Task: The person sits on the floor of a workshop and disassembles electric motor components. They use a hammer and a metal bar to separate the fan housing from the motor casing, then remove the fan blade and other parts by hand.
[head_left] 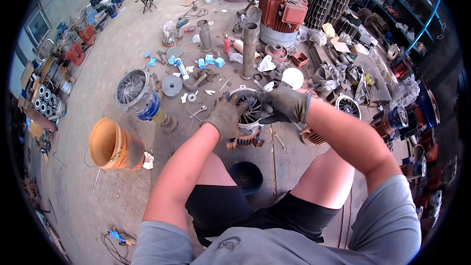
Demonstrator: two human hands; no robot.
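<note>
A round metal housing with radial vanes (251,103) stands upright between my knees, its finned brown lower body (245,140) showing below. My left hand (224,117), in a dark grey work glove, curls over its left rim with the fingers bent onto the edge. On the opposite side my right hand (287,104), gloved too, is closed at the rim. What sits in those right fingers is hidden. Nearby on the floor lie a spanner (197,112) to the left and another spanner (279,140) to the right. A black bowl (246,177) is below, between my legs.
An orange bucket (116,146) and a vaned blue-and-metal pump part (136,93) stand at left. Ahead are a metal tube (249,51) and a large red motor (283,7). Loose parts and plastic wrap (333,77) crowd the right, before a blue shelf (403,12).
</note>
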